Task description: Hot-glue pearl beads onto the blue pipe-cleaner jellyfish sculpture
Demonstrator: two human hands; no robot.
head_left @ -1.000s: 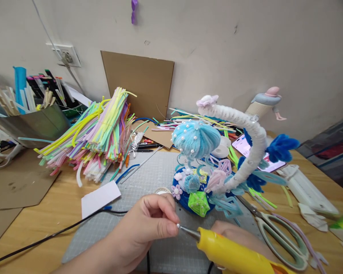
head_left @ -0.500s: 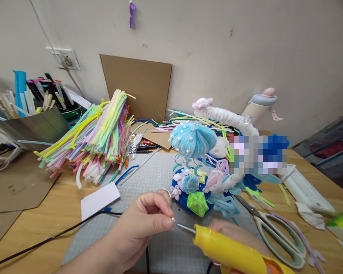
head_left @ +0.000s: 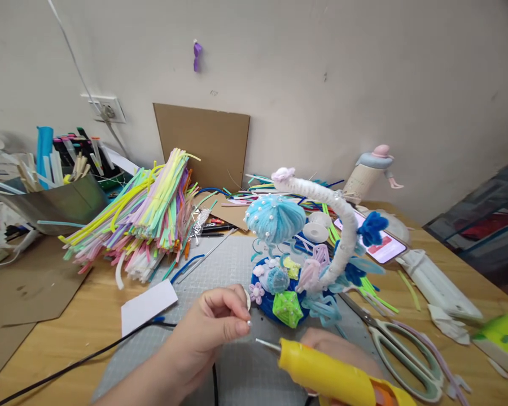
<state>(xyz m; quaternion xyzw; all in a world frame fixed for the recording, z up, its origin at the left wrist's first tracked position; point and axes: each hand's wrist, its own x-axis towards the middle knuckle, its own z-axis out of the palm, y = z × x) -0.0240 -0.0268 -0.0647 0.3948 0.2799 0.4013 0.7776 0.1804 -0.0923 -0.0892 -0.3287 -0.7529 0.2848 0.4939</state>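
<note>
One round white bead (head_left: 249, 323) sits pinched by the left hand (head_left: 214, 321) — the right hand (head_left: 332, 343) curls round a yellow plastic glue gun (head_left: 325, 369).

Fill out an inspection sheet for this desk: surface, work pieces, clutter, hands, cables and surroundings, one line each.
Surface: gray gridded cutting mat on a wooden table.
Work pieces: pearl bead, yellow glue gun, fuzzy sculpture standing just beyond.
Clutter: pipe-cleaner bundle, white card, scissors, phone.
Hands: left hand pinches the bead; right hand grips the gun, its nozzle apart from the bead.
Cables: black cable runs over table and mat; plug in the wall outlet.
Surroundings: brown board leaning on the wall.
</note>
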